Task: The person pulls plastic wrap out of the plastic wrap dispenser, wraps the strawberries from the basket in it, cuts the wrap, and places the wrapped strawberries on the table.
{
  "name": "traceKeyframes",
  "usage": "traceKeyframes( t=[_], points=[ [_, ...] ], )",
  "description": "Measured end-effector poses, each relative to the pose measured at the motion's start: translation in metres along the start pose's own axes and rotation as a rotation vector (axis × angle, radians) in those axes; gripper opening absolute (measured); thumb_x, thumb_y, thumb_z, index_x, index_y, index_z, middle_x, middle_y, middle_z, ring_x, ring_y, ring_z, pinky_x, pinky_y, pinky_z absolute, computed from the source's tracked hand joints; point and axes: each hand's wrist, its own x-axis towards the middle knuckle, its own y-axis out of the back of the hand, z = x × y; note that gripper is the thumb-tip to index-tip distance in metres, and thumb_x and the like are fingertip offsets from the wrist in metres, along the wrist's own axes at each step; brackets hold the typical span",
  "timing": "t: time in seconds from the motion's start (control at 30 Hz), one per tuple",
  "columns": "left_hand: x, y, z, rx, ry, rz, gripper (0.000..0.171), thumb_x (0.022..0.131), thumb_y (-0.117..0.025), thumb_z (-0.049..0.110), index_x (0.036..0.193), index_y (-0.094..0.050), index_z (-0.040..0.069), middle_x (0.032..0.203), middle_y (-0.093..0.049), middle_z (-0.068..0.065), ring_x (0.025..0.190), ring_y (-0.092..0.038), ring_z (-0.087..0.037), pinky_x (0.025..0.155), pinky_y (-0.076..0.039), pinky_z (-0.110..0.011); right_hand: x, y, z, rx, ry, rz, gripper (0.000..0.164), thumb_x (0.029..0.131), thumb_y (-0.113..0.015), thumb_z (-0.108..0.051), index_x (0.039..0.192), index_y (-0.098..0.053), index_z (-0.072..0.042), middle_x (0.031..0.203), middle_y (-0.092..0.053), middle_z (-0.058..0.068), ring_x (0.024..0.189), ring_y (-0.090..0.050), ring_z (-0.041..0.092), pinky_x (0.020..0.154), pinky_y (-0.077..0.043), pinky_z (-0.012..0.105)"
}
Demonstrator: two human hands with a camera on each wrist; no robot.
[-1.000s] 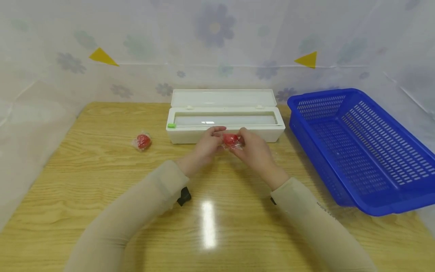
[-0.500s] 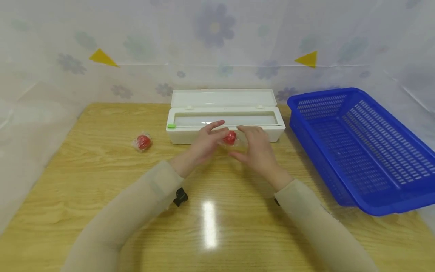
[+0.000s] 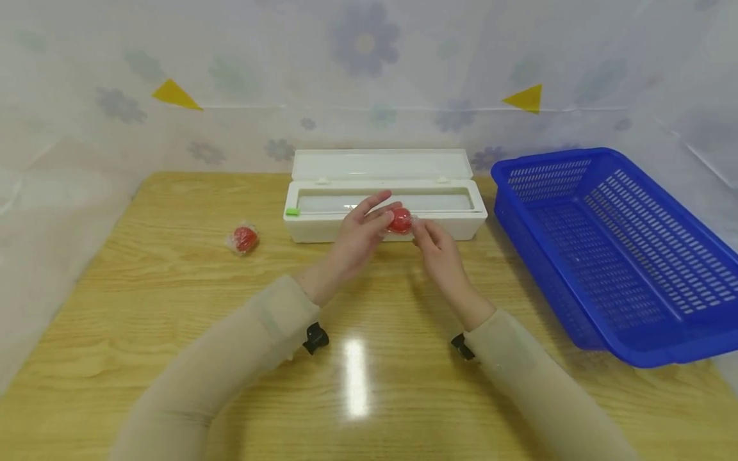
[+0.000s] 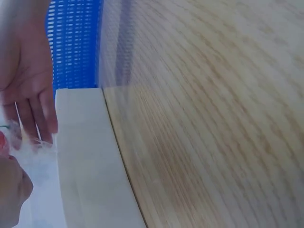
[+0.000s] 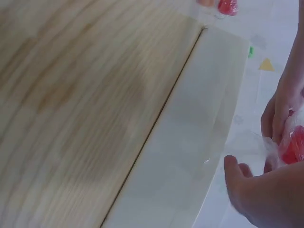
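A red, round, fruit-like item (image 3: 400,220) in clear cling film is held up before the white cling film dispenser (image 3: 385,227). My left hand (image 3: 356,246) grips it from the left, thumb and fingers around its side. My right hand (image 3: 442,253) pinches the loose film at its right side. In the left wrist view a sliver of the item (image 4: 4,144) shows at the edge, with a thin green strand near it. Crinkled film surrounds the red item (image 5: 292,145) in the right wrist view. A second film-wrapped red item (image 3: 245,239) lies on the table to the left.
The dispenser's lid (image 3: 382,164) stands raised at the back, and a green slider (image 3: 292,212) sits at its left end. A blue perforated basket (image 3: 542,275) stands on the right. Behind the wooden table (image 3: 173,307) hangs a flowered sheet with yellow triangles (image 3: 175,95).
My right hand let go of the film, spread its fingers, then closed on it again at the right side. Both hands and the red item have risen slightly and turned.
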Motion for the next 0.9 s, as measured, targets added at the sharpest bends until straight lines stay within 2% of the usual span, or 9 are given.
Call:
traceKeyframes(
  t=[0.1,0.23,0.3,0.4,0.53,0.63,0.73,0.8,0.9],
  points=[
    [-0.001,-0.003,-0.002,-0.023,-0.01,-0.004,0.05,0.095,-0.04,-0.003,0.144,-0.029,-0.006,0.144,-0.04,-0.03,0.092,-0.057,-0.002,0.077,-0.047,-0.009,0.001,-0.003,-0.002,0.193,-0.057,-0.008,0.044,0.101,-0.036,-0.024,0.121,-0.051,0.013,0.105,-0.066,0.011,0.097,-0.062,0.014,0.09,-0.054,0.031],
    [-0.001,-0.001,-0.003,0.052,0.02,-0.003,0.053,0.094,-0.043,-0.002,0.145,-0.03,-0.002,0.14,-0.042,-0.026,0.1,-0.053,-0.009,0.085,-0.043,-0.018,0.003,-0.002,-0.003,0.4,-0.124,-0.032,0.043,0.101,-0.037,-0.025,0.12,-0.048,0.012,0.076,-0.067,-0.01,0.07,-0.065,0.005,0.067,-0.057,0.016],
    [-0.001,0.001,-0.002,0.117,0.077,-0.031,0.053,0.094,-0.044,0.001,0.146,-0.03,-0.001,0.142,-0.042,-0.024,0.111,-0.053,-0.016,0.096,-0.043,-0.027,0.004,0.002,-0.003,0.425,-0.154,-0.057,0.042,0.1,-0.038,-0.025,0.12,-0.049,0.011,0.07,-0.067,-0.012,0.066,-0.063,0.004,0.062,-0.056,0.014],
    [0.0,0.006,0.001,0.189,0.179,-0.124,0.052,0.095,-0.043,0.004,0.145,-0.029,-0.004,0.146,-0.039,-0.025,0.126,-0.047,-0.032,0.109,-0.038,-0.042,0.008,0.009,-0.003,0.42,-0.208,-0.074,0.037,0.099,-0.042,-0.022,0.116,-0.051,0.009,0.069,-0.066,-0.012,0.063,-0.063,0.004,0.058,-0.055,0.014],
    [0.001,0.009,0.003,0.229,0.252,-0.187,0.047,0.098,-0.04,0.009,0.14,-0.034,-0.01,0.144,-0.041,-0.028,0.128,-0.043,-0.039,0.111,-0.035,-0.046,0.014,0.014,-0.004,0.351,-0.247,-0.051,0.035,0.096,-0.049,-0.021,0.113,-0.054,0.009,0.069,-0.064,-0.012,0.059,-0.063,0.003,0.055,-0.054,0.014],
    [0.003,0.008,0.001,0.217,0.25,-0.128,0.046,0.099,-0.041,0.014,0.137,-0.038,-0.011,0.141,-0.045,-0.028,0.125,-0.047,-0.037,0.108,-0.038,-0.044,0.015,0.014,-0.007,0.274,-0.253,-0.044,0.042,0.095,-0.051,-0.024,0.117,-0.053,0.011,0.071,-0.063,-0.012,0.063,-0.063,0.003,0.057,-0.055,0.014],
    [0.004,0.006,-0.001,0.188,0.191,-0.027,0.046,0.098,-0.045,0.016,0.135,-0.04,-0.011,0.137,-0.048,-0.027,0.12,-0.052,-0.034,0.106,-0.041,-0.043,0.013,0.015,-0.012,0.179,-0.273,-0.046,0.049,0.096,-0.048,-0.032,0.121,-0.051,0.01,0.071,-0.059,-0.011,0.064,-0.06,0.003,0.055,-0.053,0.014],
    [0.004,0.005,-0.002,0.181,0.127,0.036,0.045,0.097,-0.047,0.016,0.133,-0.042,-0.01,0.135,-0.05,-0.026,0.117,-0.054,-0.032,0.105,-0.043,-0.042,0.011,0.016,-0.015,0.134,-0.312,-0.086,0.055,0.097,-0.041,-0.039,0.125,-0.047,0.009,0.067,-0.056,-0.01,0.06,-0.057,0.004,0.052,-0.05,0.014],
    [0.004,0.005,-0.001,0.198,0.053,0.103,0.043,0.096,-0.05,0.015,0.132,-0.045,-0.008,0.133,-0.052,-0.024,0.115,-0.055,-0.03,0.103,-0.045,-0.041,0.008,0.018,-0.018,0.162,-0.371,-0.181,0.063,0.099,-0.03,-0.044,0.135,-0.038,0.008,0.067,-0.058,-0.007,0.058,-0.057,0.005,0.052,-0.05,0.016]
  ],
)
